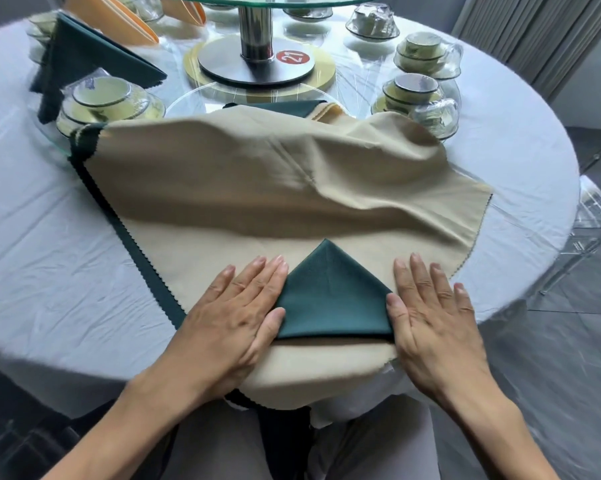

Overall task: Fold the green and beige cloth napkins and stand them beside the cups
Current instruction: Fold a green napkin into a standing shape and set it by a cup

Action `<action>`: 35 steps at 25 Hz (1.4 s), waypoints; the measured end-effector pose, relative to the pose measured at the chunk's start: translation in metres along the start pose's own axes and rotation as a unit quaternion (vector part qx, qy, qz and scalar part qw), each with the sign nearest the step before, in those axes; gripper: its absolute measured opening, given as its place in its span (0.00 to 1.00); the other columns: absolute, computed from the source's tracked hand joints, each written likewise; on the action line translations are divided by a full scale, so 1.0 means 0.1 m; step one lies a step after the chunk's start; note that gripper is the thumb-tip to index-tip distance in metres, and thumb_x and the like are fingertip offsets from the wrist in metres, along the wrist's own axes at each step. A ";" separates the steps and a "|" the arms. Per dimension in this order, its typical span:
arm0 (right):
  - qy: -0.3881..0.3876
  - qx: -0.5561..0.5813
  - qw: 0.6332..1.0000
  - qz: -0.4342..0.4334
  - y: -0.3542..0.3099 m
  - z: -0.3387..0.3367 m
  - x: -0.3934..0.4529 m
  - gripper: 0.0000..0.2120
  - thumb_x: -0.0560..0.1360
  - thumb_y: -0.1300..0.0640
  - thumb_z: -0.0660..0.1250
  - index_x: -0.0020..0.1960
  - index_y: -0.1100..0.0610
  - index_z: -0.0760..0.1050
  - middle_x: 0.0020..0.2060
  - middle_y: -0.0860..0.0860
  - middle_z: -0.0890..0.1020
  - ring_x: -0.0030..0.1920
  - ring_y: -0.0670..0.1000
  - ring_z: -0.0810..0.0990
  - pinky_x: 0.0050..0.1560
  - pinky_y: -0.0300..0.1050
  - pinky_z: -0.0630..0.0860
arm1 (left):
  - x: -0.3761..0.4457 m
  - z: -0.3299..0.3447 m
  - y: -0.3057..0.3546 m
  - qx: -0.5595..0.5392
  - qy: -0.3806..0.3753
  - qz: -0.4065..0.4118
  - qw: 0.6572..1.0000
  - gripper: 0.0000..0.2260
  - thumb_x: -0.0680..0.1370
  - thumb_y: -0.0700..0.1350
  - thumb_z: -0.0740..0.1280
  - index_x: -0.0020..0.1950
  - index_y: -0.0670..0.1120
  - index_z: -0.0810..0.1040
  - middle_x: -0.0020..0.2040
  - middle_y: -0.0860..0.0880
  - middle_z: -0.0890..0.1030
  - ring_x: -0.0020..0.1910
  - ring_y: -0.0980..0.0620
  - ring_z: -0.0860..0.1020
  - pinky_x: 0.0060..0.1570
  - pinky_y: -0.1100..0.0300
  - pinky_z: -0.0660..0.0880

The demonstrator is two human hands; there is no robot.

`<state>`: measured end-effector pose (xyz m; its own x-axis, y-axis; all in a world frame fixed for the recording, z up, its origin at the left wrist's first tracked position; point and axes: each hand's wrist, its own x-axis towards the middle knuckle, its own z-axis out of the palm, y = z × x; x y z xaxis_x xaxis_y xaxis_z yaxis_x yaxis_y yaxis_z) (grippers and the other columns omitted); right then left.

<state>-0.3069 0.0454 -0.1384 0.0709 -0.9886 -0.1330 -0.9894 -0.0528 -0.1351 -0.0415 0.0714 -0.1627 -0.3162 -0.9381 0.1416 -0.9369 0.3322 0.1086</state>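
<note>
A: Status, biggest first. We're at the round table [67, 271] with the white cover. The beige napkin [257, 188] lies opened out on top of the green napkin [129, 233], which shows as a zigzag edge running from 10 o'clock down to 7 o'clock. Far side of the beige one is rumpled and lifted, not flat.

B: Any folds in yet?

A: One. The near corner is turned up toward 12 o'clock, showing a green triangle [330, 296] on the beige. So we judge it as the first fold of this pair, nothing more.

B: Hands?

A: Left hand [236, 317] flat on the cloth at 9 o'clock of the triangle, fingers straight and close together, thumb lying along the triangle's edge. Right hand [430, 313] flat at 3 o'clock of it, fingers straight and slightly spread, thumb touching the triangle's right corner. Both pressing, neither one pinching.

B: Done elsewhere?

A: At 11 o'clock a folded green napkin [84, 53] and an orange one [119, 19] lie near wrapped cup sets [108, 98]. We can't tell whether they stand properly. More wrapped cups [416, 95] at 1 o'clock with no napkin beside them that we can see.

B: Remaining?

A: Our read: flatten the far half, finish the folds, stand this pair by a cup. Early stage here.
</note>
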 end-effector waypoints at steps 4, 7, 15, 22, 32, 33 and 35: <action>0.001 0.002 1.000 -0.001 0.06 0.01 -0.04 0.33 0.66 0.39 0.21 0.71 0.43 0.26 0.72 0.41 0.29 0.72 0.42 0.29 0.75 0.50 0.33 | -0.05 -0.04 0.01 -0.028 0.029 -0.030 0.999 0.25 0.82 0.53 0.49 0.75 0.43 0.70 0.75 0.48 0.70 0.74 0.47 0.67 0.70 0.51 0.58; 0.005 0.001 1.000 0.003 0.05 0.03 -0.01 0.35 0.66 0.39 0.21 0.73 0.44 0.28 0.74 0.41 0.31 0.76 0.45 0.33 0.76 0.50 0.34 | 0.10 -0.15 0.08 -0.051 0.057 -0.053 0.996 0.26 0.77 0.56 0.53 0.70 0.45 0.74 0.66 0.50 0.78 0.64 0.51 0.71 0.58 0.55 0.60; 0.331 0.098 0.937 -0.055 -0.19 -0.03 -0.33 0.08 0.73 0.53 0.65 0.50 0.53 0.78 0.44 0.50 0.80 0.46 0.55 0.77 0.51 0.55 0.67 | 0.49 -0.50 0.09 -0.334 -0.147 -0.156 0.918 0.07 0.64 0.55 0.70 0.40 0.57 0.78 0.31 0.58 0.76 0.32 0.57 0.74 0.36 0.58 0.71; 0.107 0.571 0.813 -0.044 -0.82 -0.37 -0.70 0.23 0.69 0.40 0.69 0.62 0.36 0.71 0.54 0.38 0.80 0.52 0.44 0.82 0.50 0.40 0.76 | 0.25 -0.75 0.53 -0.470 -0.022 0.054 0.881 0.06 0.74 0.47 0.68 0.50 0.47 0.81 0.43 0.47 0.82 0.42 0.44 0.80 0.40 0.46 0.77; -0.004 0.638 0.756 -0.146 -0.45 -0.57 -0.20 0.12 0.77 0.59 0.61 0.57 0.60 0.79 0.52 0.62 0.83 0.55 0.64 0.81 0.63 0.65 0.73 | 0.09 -0.87 0.47 -0.270 0.237 0.037 0.932 0.17 0.72 0.46 0.75 0.60 0.47 0.81 0.60 0.50 0.77 0.61 0.49 0.75 0.60 0.54 0.71; -0.048 0.612 0.769 -0.179 -0.36 -0.64 -0.15 0.13 0.77 0.60 0.61 0.57 0.62 0.78 0.52 0.64 0.82 0.54 0.63 0.81 0.62 0.61 0.73 | 0.09 -0.89 0.35 -0.228 0.217 0.011 0.949 0.24 0.71 0.51 0.73 0.66 0.50 0.77 0.64 0.52 0.75 0.65 0.51 0.72 0.64 0.55 0.68; -0.139 0.598 0.759 -0.216 -0.25 -0.79 -0.06 0.13 0.76 0.62 0.61 0.57 0.68 0.76 0.51 0.71 0.78 0.50 0.61 0.77 0.55 0.57 0.71 | 0.09 -0.93 0.17 -0.325 0.046 -0.001 0.945 0.29 0.70 0.58 0.71 0.71 0.58 0.71 0.63 0.58 0.77 0.64 0.57 0.74 0.65 0.58 0.69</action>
<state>-0.2929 0.0415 -0.0572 0.5448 -0.8385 -0.0011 -0.0546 -0.0342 -0.9979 -0.0462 0.0772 -0.0685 -0.2721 -0.9364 0.2216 -0.6390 0.3480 0.6860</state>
